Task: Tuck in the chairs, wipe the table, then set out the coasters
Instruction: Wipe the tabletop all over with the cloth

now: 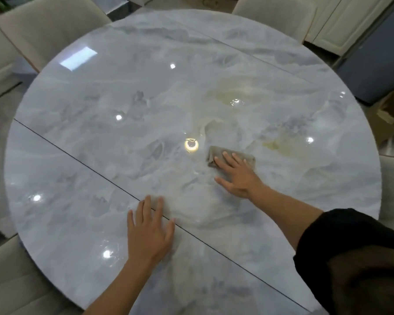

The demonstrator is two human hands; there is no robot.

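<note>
**Table mid-wipe, cloth just right of centre**

The table [100, 155] is a round, glossy, marble-look top crossed by two thin seams, and it fills the view. A small folded grey-brown cloth [248, 158] lies on it slightly right of centre, well clear of every edge. The right hand [237, 178] presses the cloth flat, with fingers straight and spread over it rather than curled round it. The left hand [149, 230] rests palm-down and spread on the bare top toward the near edge, across the near seam. It holds nothing and looks like a brace for the reach. Cream chairs [43, 26] stand close against the far-left, far-right, right and near-left edges, so the tucking in appears done. No coasters are in view.

The risks, as I judge them:
- With only flat fingers on it, the cloth could slip free or bunch up on the slick surface during a quick stroke.
- The far edge is a long reach, so strips there may be missed.
- The braced left palm may leave prints on the polish.
- The yellowish patches right of centre could be veining or stains; I cannot tell which.
</note>
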